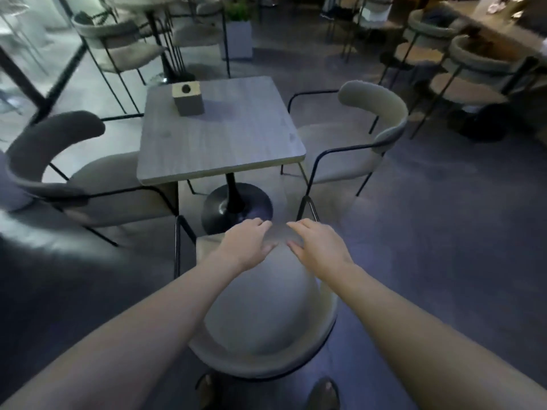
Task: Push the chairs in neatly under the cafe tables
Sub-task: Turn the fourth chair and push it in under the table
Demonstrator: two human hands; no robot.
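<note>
A square grey cafe table (225,143) on a black pedestal base (236,207) stands ahead of me. A pale cushioned chair (260,315) with a curved backrest sits directly below me, apart from the table's near edge. My left hand (245,245) and my right hand (318,245) hover side by side over the front of its seat, fingers spread, holding nothing. A dark-backed chair (56,149) is at the table's left side with its seat partly under the top. A light chair (376,113) stands at the right side, close to the table.
A small wooden block holder (188,97) rests on the table's far left corner. More chairs (118,42) and a tall table stand behind, with a grey planter (238,39). Further chairs (473,60) line a counter at the right. My feet (322,395) show below the near chair.
</note>
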